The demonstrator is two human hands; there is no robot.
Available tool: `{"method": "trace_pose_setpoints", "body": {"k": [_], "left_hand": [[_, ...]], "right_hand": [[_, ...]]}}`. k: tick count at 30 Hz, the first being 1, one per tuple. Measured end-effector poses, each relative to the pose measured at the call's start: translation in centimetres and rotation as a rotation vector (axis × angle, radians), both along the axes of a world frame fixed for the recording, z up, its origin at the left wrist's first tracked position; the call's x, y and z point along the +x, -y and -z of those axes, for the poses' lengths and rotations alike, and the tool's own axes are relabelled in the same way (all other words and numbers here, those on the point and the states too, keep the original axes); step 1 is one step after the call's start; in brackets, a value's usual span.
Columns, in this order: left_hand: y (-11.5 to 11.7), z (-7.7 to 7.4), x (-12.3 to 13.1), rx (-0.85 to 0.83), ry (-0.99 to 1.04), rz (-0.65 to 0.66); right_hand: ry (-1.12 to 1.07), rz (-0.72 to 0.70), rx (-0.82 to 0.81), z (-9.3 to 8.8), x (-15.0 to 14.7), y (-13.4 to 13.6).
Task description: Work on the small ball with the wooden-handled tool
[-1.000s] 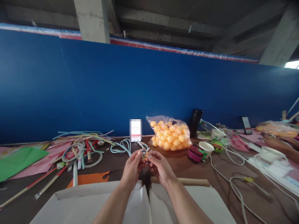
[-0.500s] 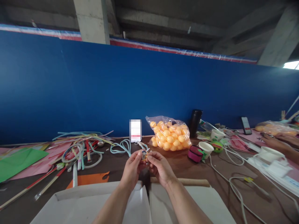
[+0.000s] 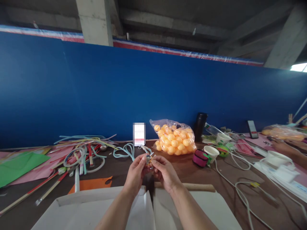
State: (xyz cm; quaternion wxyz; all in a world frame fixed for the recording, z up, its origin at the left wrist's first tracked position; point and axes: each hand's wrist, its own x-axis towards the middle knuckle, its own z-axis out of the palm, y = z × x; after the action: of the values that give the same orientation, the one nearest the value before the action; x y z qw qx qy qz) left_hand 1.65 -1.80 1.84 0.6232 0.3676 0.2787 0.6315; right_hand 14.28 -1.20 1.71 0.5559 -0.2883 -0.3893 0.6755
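Observation:
A small shiny piece, silvery with a touch of orange, sits between my two hands above the table's middle. My left hand pinches it with thumb and forefinger from the left. From the other side, my right hand closes thumb and fingers on its right edge. The piece is too small and too covered by fingers to tell its kind. Just behind it, a pale blue cord lies looped on the table.
Behind stands a clear bag of orange balls. White boxes lie under my forearms. Tubes and sticks clutter the left; paper cups, a black bottle and white cables the right. A co-worker's hand is far right.
The small shiny piece has turned slightly between my fingertips. Both hands stay in nearly the same place, and the things on the table have not moved.

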Motion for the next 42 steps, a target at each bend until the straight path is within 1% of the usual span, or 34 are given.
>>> {"method": "trace_pose_setpoints", "body": {"k": [13,42], "left_hand": [[0.09,-0.26,0.02,-0.02,0.017,-0.007],[0.05,-0.15,-0.02,-0.006,0.038,0.007]], "right_hand": [[0.007,0.004,0.02,0.06,0.01,0.0],[0.062,0.039,0.046,-0.04,0.08,0.11]]}}
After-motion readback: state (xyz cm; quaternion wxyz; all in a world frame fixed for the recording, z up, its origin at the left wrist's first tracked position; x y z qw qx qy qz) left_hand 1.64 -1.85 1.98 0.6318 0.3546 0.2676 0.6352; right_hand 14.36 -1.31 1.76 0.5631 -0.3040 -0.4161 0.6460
